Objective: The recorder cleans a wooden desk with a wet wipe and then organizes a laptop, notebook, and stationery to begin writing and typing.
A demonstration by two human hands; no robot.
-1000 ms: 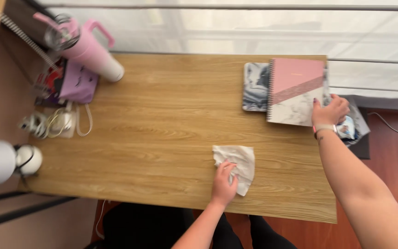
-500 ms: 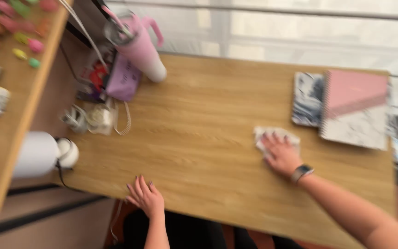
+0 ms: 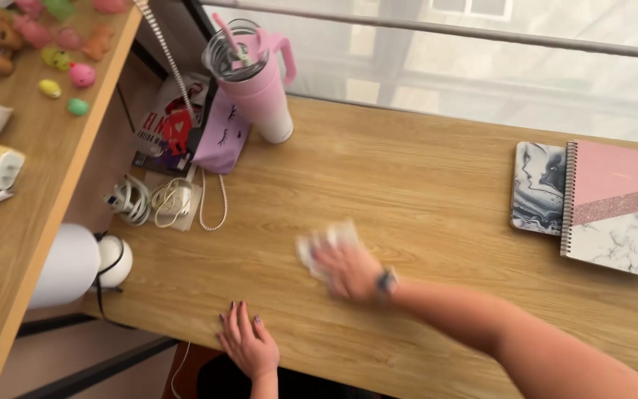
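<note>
Wooden desk point(image 3: 437, 185) is carrying a blurred white cloth point(image 3: 324, 242) near its middle, long axis unclear. Right hand point(image 3: 350, 270) is pressing flat on it, open; left hand point(image 3: 249, 343) is resting open at the near edge.

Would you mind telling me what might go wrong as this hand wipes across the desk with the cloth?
1. The right hand presses a white cloth and looks motion-blurred; a wide sweep could catch the loose cables to its left.
2. The tall pink tumbler stands upright on the desk; a knock might tip it.
3. The left hand rests flat at the near edge, possibly in the cloth's way.
</note>
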